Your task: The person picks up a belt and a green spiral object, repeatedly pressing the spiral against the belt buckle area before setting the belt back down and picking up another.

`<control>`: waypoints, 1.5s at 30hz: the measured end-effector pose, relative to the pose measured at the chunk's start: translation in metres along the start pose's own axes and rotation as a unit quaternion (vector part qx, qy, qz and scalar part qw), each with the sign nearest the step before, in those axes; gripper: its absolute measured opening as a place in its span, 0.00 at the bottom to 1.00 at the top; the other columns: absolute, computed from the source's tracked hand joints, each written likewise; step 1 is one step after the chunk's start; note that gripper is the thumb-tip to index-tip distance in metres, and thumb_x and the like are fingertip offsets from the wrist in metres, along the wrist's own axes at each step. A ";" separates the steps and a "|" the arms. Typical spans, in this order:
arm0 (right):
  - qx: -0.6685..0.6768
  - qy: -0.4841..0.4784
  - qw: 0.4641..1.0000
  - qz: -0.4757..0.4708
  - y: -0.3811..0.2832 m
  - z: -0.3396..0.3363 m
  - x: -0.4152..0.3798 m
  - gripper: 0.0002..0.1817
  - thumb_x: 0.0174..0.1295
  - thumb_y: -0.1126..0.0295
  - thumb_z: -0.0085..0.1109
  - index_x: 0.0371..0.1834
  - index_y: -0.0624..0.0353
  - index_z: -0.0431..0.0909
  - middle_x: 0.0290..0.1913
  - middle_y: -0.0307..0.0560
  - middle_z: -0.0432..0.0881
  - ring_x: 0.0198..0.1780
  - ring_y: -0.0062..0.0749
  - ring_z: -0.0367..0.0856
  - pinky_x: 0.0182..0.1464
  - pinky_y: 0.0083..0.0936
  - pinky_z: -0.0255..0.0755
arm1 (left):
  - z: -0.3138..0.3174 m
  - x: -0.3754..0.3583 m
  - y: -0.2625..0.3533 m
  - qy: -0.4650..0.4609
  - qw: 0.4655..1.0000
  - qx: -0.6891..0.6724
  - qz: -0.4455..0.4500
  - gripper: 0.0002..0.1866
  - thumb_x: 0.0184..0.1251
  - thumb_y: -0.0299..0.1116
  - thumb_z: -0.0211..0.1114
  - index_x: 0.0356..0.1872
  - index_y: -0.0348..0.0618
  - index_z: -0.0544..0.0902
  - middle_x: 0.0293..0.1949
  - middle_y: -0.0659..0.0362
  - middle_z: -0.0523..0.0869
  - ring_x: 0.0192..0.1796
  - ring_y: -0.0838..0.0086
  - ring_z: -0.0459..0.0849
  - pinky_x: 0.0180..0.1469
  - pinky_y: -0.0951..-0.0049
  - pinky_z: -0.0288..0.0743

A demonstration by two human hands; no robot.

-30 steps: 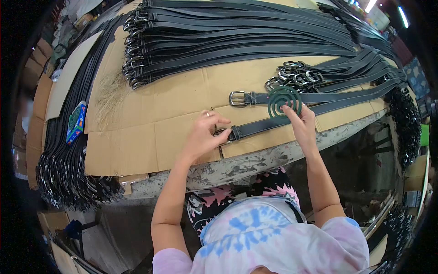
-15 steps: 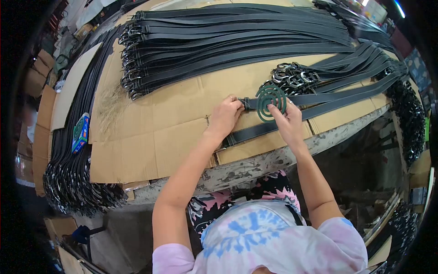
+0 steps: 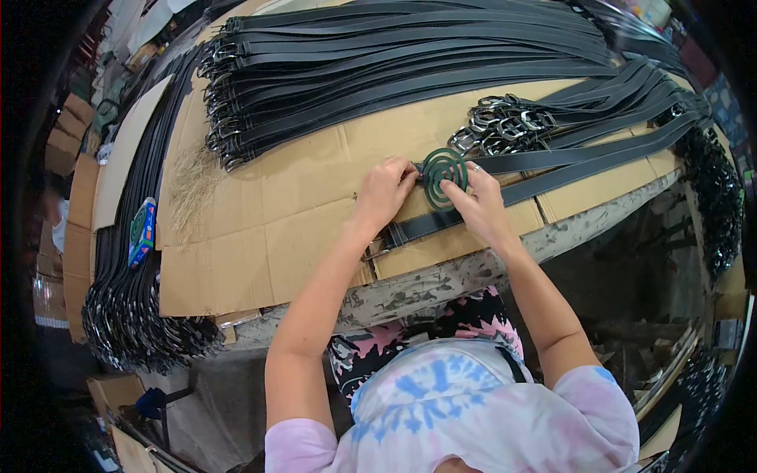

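Note:
My right hand [image 3: 475,199] pinches a flat green spiral coil [image 3: 444,175], thumb on its face. Close to its left, my left hand [image 3: 385,188] is closed on the buckle end of a black belt [image 3: 512,162]; that end is partly hidden by the fingers and the coil. Just below, a second black belt [image 3: 493,197] lies with its buckle near my left wrist. Behind the coil is a heap of silver buckles [image 3: 509,124] on more black belts.
Cardboard [image 3: 268,225] covers the table. A wide stack of black belts [image 3: 410,67] lies at the back. More belts hang over the left side, buckles down [image 3: 150,323], with a blue box [image 3: 142,232] on them. At the right edge hang dark shiny buckles [image 3: 714,209].
My right hand has moved slightly left with the green coil, closer to my left hand. My left hand has shifted a little left and up.

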State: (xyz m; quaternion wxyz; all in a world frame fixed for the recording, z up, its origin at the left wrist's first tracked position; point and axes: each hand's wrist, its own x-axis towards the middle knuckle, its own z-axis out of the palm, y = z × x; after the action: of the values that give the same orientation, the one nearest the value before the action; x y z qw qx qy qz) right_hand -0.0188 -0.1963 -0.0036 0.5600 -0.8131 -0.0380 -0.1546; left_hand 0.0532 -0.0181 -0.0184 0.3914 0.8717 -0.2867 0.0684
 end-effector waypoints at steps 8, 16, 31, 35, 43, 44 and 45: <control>-0.017 -0.005 1.000 -0.005 0.001 0.004 0.002 0.12 0.57 0.70 0.59 0.34 0.70 0.82 0.36 0.57 0.80 0.36 0.45 0.80 0.40 0.35 0.73 | -0.001 0.000 0.000 -0.003 1.000 -0.002 0.009 0.07 0.62 0.29 0.66 0.34 0.34 0.81 0.34 0.45 0.85 0.37 0.53 0.84 0.40 0.60 0.76; -0.046 -0.022 0.999 -0.007 0.008 0.004 0.001 0.09 0.60 0.73 0.58 0.37 0.68 0.83 0.39 0.49 0.80 0.40 0.31 0.78 0.43 0.28 0.72 | -0.002 0.001 0.001 -0.008 1.000 0.013 0.008 0.08 0.63 0.29 0.65 0.34 0.33 0.81 0.34 0.45 0.85 0.38 0.52 0.84 0.40 0.59 0.76; 0.006 0.066 0.996 0.056 -0.001 -0.021 -0.007 0.09 0.58 0.72 0.59 0.37 0.65 0.83 0.37 0.49 0.80 0.39 0.35 0.79 0.42 0.30 0.72 | -0.006 0.030 0.009 -0.046 0.988 0.079 0.126 0.08 0.59 0.21 0.61 0.39 0.37 0.84 0.43 0.53 0.84 0.42 0.59 0.85 0.43 0.66 0.79; -0.010 0.075 0.995 0.062 -0.001 -0.025 -0.010 0.09 0.58 0.72 0.59 0.38 0.65 0.84 0.37 0.49 0.81 0.39 0.34 0.79 0.43 0.28 0.72 | -0.006 0.043 0.009 -0.191 0.949 0.177 0.180 0.10 0.55 0.21 0.62 0.38 0.38 0.85 0.42 0.52 0.84 0.43 0.57 0.84 0.46 0.63 0.79; 0.029 0.069 0.996 0.054 0.002 -0.019 -0.011 0.08 0.60 0.74 0.59 0.38 0.67 0.82 0.36 0.40 0.77 0.38 0.20 0.74 0.39 0.21 0.69 | -0.009 0.056 0.013 -0.254 0.896 0.261 0.254 0.06 0.52 0.22 0.62 0.31 0.36 0.83 0.40 0.52 0.84 0.43 0.57 0.84 0.47 0.61 0.80; 0.030 0.068 0.996 0.055 0.003 -0.018 -0.011 0.08 0.60 0.74 0.59 0.38 0.67 0.82 0.36 0.40 0.77 0.38 0.20 0.74 0.39 0.21 0.69 | -0.008 0.054 0.014 -0.243 0.894 0.267 0.268 0.04 0.51 0.22 0.63 0.28 0.37 0.83 0.38 0.52 0.83 0.43 0.57 0.84 0.47 0.63 0.81; 0.014 0.069 0.997 0.039 0.004 -0.017 -0.011 0.08 0.60 0.74 0.59 0.38 0.67 0.83 0.36 0.41 0.78 0.38 0.20 0.75 0.39 0.21 0.69 | -0.008 0.053 0.016 -0.230 0.891 0.272 0.281 0.02 0.50 0.21 0.63 0.25 0.38 0.83 0.36 0.52 0.83 0.44 0.58 0.84 0.46 0.65 0.82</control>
State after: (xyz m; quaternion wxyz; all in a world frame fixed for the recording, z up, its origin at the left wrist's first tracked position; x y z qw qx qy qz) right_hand -0.0316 -0.2125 -0.0047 0.5779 -0.7936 0.0306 -0.1881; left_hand 0.0890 -0.0446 0.0151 0.0262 0.8184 -0.5720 0.0483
